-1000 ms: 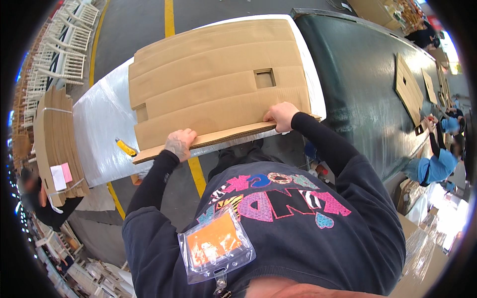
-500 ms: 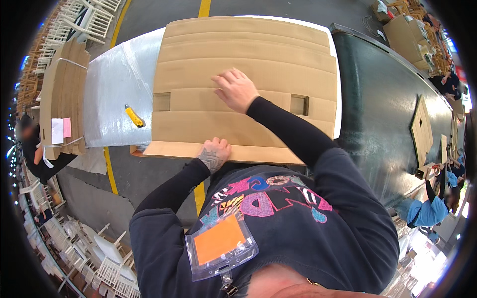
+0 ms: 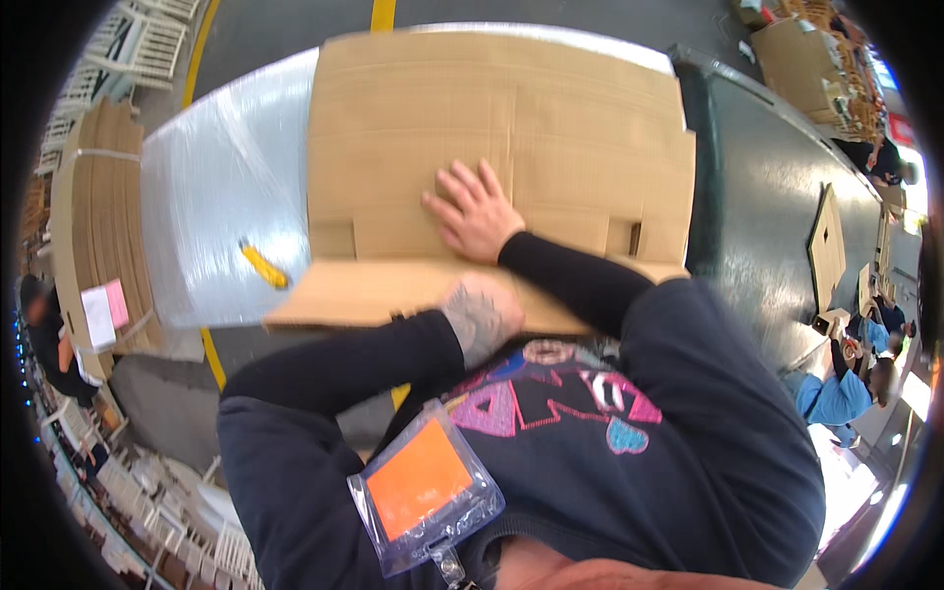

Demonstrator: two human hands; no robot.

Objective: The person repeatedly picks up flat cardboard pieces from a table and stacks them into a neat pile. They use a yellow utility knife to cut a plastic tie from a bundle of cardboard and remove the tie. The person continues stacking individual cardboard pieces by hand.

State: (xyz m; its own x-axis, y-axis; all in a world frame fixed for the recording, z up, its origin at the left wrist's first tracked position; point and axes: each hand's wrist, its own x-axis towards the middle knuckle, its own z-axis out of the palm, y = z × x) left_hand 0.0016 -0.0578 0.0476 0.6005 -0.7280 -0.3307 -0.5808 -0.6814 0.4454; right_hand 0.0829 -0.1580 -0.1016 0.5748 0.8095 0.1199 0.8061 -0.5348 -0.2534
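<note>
A large brown cardboard piece lies flat in front of me, with a cut-out slot near each side. Along its near edge runs a long cardboard flap, tilted toward my body. My right hand rests palm down on the cardboard, fingers spread. Close to my belly, my tattooed left hand is at the flap; its fingers are blurred and partly hidden, so their grip is unclear. To the left, a yellow utility knife lies on a surface wrapped in clear film, away from both hands.
A strapped stack of cardboard with white and pink papers stands at the far left. On the right is a dark glossy table with a cardboard piece. White chairs and people stand around, including one in blue.
My left hand has moved right along the flap, its forearm swinging across. My right hand has come down slightly nearer and spread its fingers. The flap shows wider at the left.
</note>
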